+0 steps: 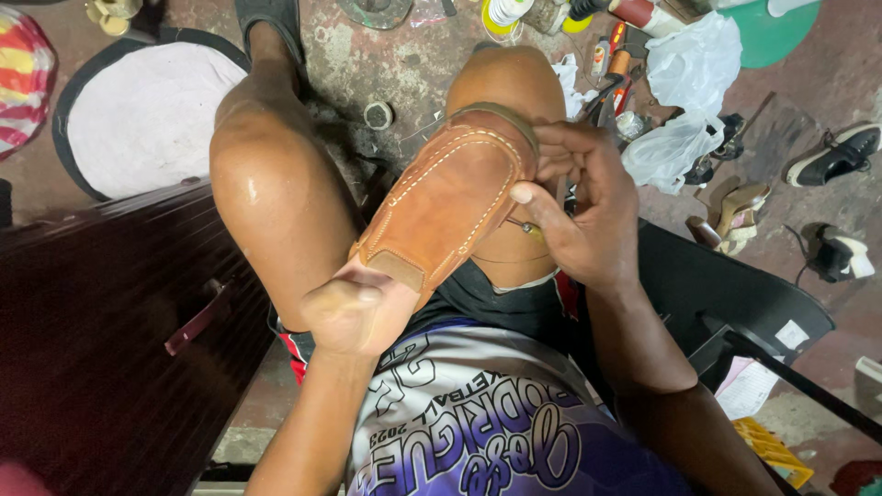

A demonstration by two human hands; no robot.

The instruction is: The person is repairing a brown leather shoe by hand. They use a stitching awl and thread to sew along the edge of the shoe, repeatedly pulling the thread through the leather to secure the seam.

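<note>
Colours: tan shoe, pale stitching.
Shoe [450, 197] tan-brown leather, cream stitch line along edge. Jersey [487, 422] purple and white, red trim. Cloth [23, 69] at 10 o'clock striped red, yellow, white. Round mat [147, 115] white, black rim. Plastic bags [684, 92] at 1 o'clock white.

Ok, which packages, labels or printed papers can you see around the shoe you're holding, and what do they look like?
Clear plastic bags: floor, upper right of the brown leather shoe, crumpled, whitish.
Yellow packet: floor, lower right, flat, yellow-orange.
White paper sheet: lower right, beside a dark stool, printed.
Small white label: on the dark stool top, square.
Glue bottles: top centre, white and yellow.
</note>
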